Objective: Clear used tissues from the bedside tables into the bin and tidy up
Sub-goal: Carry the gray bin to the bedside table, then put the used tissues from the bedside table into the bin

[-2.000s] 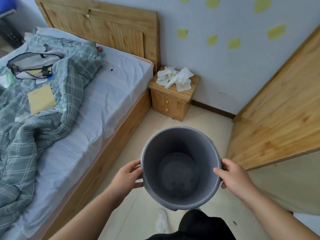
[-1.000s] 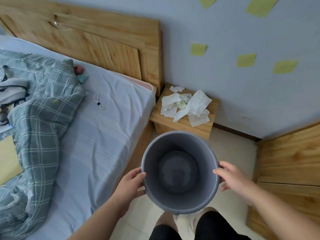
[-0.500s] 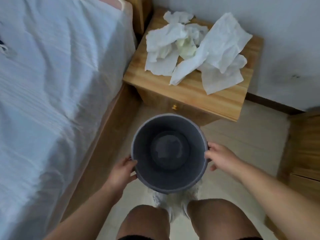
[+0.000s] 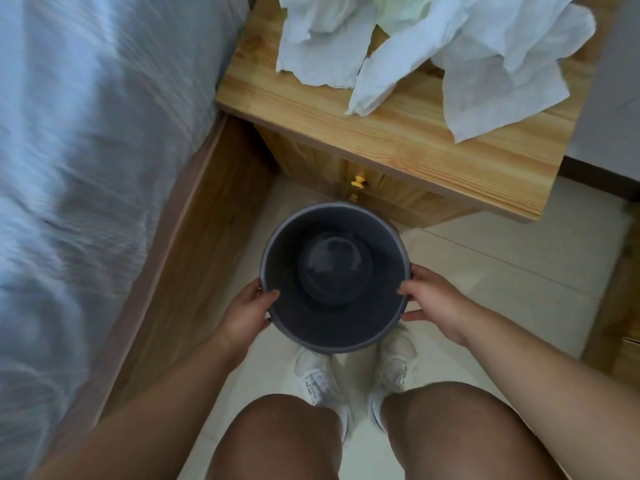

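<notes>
A round dark grey bin [image 4: 334,323], with nothing inside, is held low over the pale floor just in front of the wooden bedside table [image 4: 408,140]. My left hand [image 4: 247,311] grips its left rim with the thumb hooked inside. My right hand [image 4: 434,303] grips the right rim the same way. Several crumpled white tissues [image 4: 433,46] lie spread over the tabletop, reaching past the top edge of the view.
The bed with its pale blue sheet [image 4: 86,168] and wooden side rail [image 4: 180,258] runs along the left. The table's drawer knob [image 4: 358,183] is right behind the bin. My knees and white shoes [image 4: 394,362] are below it. A wooden cupboard edge [image 4: 623,306] stands at the right.
I have walked up to the bedside table and bent down. The bin, gripped by both hands throughout, has dropped lower toward the floor right in front of the table.
</notes>
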